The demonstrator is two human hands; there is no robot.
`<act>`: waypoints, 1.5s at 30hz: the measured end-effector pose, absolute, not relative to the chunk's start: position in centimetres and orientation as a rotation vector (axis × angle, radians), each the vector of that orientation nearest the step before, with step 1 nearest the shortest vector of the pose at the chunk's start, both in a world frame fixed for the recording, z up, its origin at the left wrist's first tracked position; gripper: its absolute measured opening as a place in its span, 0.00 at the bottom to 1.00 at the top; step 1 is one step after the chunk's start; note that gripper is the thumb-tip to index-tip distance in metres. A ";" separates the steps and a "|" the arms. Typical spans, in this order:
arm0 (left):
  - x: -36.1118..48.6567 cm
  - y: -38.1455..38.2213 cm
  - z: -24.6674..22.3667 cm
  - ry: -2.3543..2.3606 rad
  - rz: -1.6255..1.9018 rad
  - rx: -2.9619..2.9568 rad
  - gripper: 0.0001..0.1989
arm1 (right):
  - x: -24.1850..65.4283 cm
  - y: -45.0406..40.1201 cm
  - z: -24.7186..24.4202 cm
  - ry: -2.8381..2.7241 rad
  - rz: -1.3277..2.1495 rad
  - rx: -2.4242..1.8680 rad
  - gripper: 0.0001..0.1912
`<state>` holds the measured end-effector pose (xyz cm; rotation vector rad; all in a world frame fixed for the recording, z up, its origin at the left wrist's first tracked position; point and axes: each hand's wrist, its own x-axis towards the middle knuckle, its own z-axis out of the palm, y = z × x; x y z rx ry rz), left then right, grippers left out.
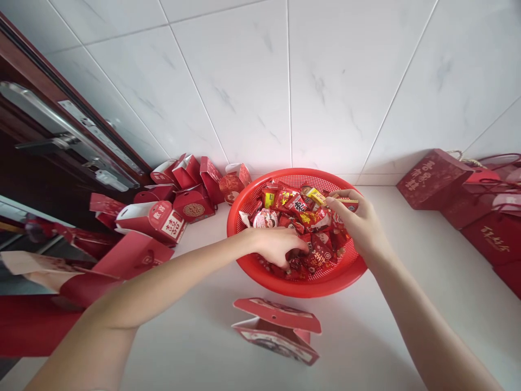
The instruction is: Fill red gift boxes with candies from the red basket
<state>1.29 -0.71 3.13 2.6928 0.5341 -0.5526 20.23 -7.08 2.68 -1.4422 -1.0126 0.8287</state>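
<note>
A red plastic colander [301,288] stands on the white surface, filled with wrapped sweets [317,252], mostly in red wrappers. My left hand [280,247] reaches over its left side with fingers curled down among the sweets. Its fingertips are partly hidden, and I cannot make out what they hold. At the right of the colander, my right hand [360,220] pinches a small yellow-and-red packet [349,204] between thumb and fingers. Nearer to me lies a red paper gift box [280,315] with its flap raised and its inside partly showing.
Several red gift boxes [195,209] are grouped at the left by the wall, with more red paper bags [134,255] nearer. Dark red gift bags [435,179] stand at the right. White tiles [252,81] rise behind, and a dark door [24,130] with a metal handle is far left.
</note>
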 end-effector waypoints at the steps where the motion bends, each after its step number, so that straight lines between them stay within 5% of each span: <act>1: 1.4 -0.7 3.0 0.524 -0.558 2.697 0.21 | 20.2 -7.1 2.7 -1.016 0.821 -1.448 0.20; 5: 1.6 -0.8 2.6 0.590 -0.453 2.800 0.14 | 20.2 -7.0 2.7 -1.006 0.833 -1.463 0.21; 14: 0.8 -0.1 2.9 0.774 0.107 3.059 0.17 | 20.1 -7.0 2.6 -1.004 0.847 -1.431 0.20; 19: 1.4 -1.5 2.8 0.285 -0.357 2.814 0.07 | 20.1 -6.9 2.6 -0.989 0.855 -1.427 0.19; 25: 3.3 -3.3 2.3 0.334 -0.632 3.068 0.06 | 20.2 -6.9 2.7 -1.008 0.831 -1.430 0.20; 45: 1.2 -0.5 6.3 0.868 -0.532 2.984 0.04 | 19.5 -6.9 2.5 -1.010 0.905 -1.395 0.20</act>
